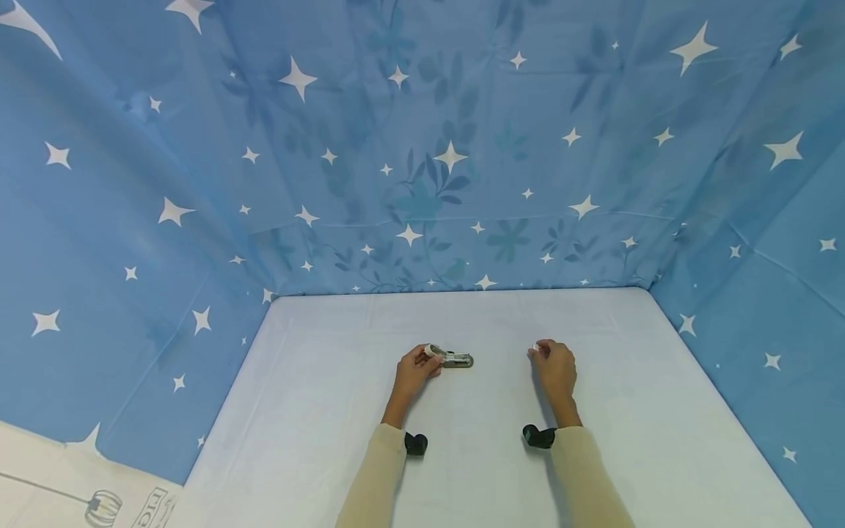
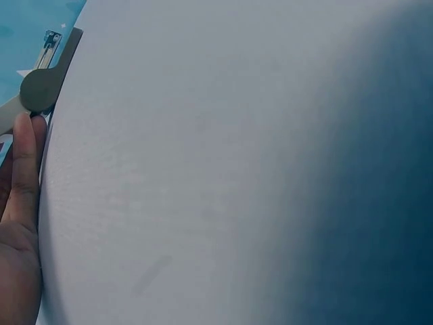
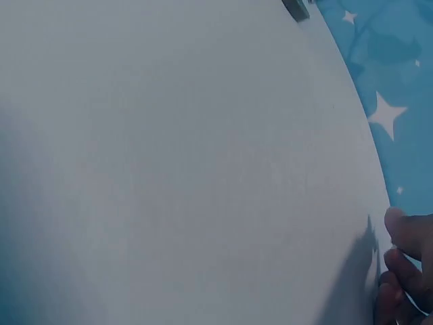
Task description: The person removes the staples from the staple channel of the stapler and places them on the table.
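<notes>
A small stapler point(image 1: 458, 360) lies on the white table, its pale top cover swung back and its metal staple channel exposed. My left hand point(image 1: 412, 372) grips the raised cover at the left end, thumb and fingers around it. In the left wrist view the stapler's grey round hinge point(image 2: 39, 89) shows just beyond the fingertips. To the right, apart from the stapler, my right hand point(image 1: 557, 368) pinches a tiny whitish piece point(image 1: 535, 347) between thumb and forefinger. Most of that piece is hidden by the fingers, and I cannot tell what it is.
The white table point(image 1: 488, 469) runs back to a blue curtain point(image 1: 449, 191) with white stars, which also stands along both sides. A dark wrist camera point(image 1: 416, 444) sits at the left wrist, another dark camera point(image 1: 538, 437) at the right. Printed pale cloth point(image 1: 79, 484) shows at lower left.
</notes>
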Motion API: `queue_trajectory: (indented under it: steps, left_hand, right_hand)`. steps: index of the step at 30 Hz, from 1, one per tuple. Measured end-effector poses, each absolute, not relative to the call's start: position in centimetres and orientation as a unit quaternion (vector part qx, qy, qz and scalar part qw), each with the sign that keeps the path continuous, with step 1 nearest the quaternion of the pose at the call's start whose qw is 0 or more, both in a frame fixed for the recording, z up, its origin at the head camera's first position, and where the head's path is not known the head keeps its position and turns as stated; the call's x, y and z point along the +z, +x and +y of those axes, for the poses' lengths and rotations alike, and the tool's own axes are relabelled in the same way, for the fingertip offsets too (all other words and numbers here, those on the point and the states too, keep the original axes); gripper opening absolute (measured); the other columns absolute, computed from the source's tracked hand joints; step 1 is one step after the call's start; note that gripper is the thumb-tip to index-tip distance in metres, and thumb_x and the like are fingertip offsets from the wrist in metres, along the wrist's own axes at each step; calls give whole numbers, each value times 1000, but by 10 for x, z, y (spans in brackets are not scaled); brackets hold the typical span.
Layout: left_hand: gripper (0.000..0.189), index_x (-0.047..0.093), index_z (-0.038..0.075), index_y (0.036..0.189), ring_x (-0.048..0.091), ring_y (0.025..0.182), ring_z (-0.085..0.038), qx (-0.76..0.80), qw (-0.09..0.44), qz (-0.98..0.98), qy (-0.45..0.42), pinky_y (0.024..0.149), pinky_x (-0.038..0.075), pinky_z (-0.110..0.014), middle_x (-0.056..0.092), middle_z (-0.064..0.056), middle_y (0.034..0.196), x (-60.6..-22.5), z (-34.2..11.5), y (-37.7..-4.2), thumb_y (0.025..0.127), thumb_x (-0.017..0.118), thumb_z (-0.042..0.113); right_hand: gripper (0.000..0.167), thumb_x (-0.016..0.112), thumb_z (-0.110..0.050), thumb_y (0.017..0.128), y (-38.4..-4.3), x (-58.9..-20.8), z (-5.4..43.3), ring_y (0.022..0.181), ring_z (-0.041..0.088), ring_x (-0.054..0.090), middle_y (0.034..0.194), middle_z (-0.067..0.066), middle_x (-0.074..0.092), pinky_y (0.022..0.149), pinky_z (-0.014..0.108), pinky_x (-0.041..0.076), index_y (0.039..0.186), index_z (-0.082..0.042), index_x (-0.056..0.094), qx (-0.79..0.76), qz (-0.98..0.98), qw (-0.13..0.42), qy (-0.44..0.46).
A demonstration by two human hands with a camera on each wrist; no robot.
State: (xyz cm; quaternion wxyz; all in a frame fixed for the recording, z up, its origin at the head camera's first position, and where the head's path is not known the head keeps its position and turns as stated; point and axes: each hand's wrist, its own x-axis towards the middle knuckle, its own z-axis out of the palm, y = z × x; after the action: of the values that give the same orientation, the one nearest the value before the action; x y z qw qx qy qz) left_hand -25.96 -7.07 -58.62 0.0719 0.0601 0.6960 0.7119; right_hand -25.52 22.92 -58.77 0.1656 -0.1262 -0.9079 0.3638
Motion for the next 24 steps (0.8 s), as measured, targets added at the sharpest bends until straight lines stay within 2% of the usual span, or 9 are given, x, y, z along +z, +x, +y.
queue_trajectory:
  steps: [3, 7, 12, 16, 21, 24]
  left_hand:
    - [35, 60, -6, 123, 71, 93, -19, 711, 70, 698, 59, 85, 59, -36, 69, -16, 107, -584, -71, -258, 91, 68, 6]
    - [36, 60, -5, 124, 71, 93, -18, 711, 60, 698, 58, 84, 60, -33, 68, -17, 108, -592, -70, -261, 91, 69, 8]
    - [38, 60, 0, 127, 71, 96, -21, 692, 51, 718, 53, 83, 60, -29, 68, -17, 110, -605, -67, -267, 93, 68, 13]
    - [37, 61, 2, 126, 71, 94, -19, 686, 48, 724, 49, 82, 60, -27, 69, -17, 108, -607, -67, -268, 93, 69, 15]
    - [36, 61, 2, 125, 70, 91, -15, 687, 51, 723, 46, 81, 59, -24, 69, -16, 107, -606, -67, -268, 92, 69, 16]
    - [37, 61, 1, 125, 71, 92, -16, 691, 52, 719, 52, 82, 60, -26, 69, -16, 108, -603, -68, -267, 92, 69, 16]
  right_hand:
    - [26, 71, -13, 90, -253, -589, 236, 99, 41, 58, 106, 26, 61, 76, 51, 53, 108, 5, 69, 351, -915, 151, -132]
    - [27, 71, -14, 89, -249, -591, 241, 113, 46, 47, 118, 30, 53, 84, 57, 49, 109, 5, 69, 360, -912, 147, -135]
    - [28, 73, -17, 88, -249, -597, 245, 124, 47, 39, 132, 30, 48, 98, 60, 37, 108, 1, 71, 354, -910, 170, -135]
    - [29, 73, -22, 89, -251, -604, 249, 136, 48, 34, 143, 28, 45, 106, 65, 29, 111, -4, 71, 322, -921, 169, -137]
    - [29, 74, -22, 87, -252, -608, 254, 142, 49, 28, 145, 29, 44, 114, 69, 16, 112, -6, 71, 312, -927, 169, -120]
    - [29, 74, -22, 87, -252, -607, 255, 141, 51, 28, 144, 30, 44, 113, 71, 14, 111, -6, 71, 315, -927, 170, -110]
